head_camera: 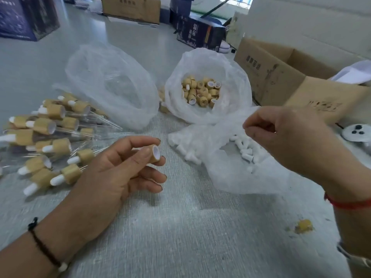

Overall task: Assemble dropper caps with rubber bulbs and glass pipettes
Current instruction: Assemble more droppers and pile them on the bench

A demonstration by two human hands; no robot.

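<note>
Now we hold one bamboo cap [153, 152] in our left hand [120, 169], pinched between thumb and fingers, white-lined opening facing the right hand [289, 141]. That hand pinches the edge of the bag of rubber bulbs [244, 151] just below it. We should open the bag wide, pick one bulb, and push it squarely through the cap's hole.

Pretty bright overall, soft daylight, looks like it comes from the window [236, 2] at the top right, which is blown out. Shadows are faint, just a soft dark patch on the tabletop [180, 227] under the left hand [112, 177]. The plastic bags [112, 83] glare a bit and lose detail. Wide-angle lens bends everything near the edges, boxes [281, 81] lean outward. Right hand [289, 137] is a little smeared, far background is soft and mushy.
</note>
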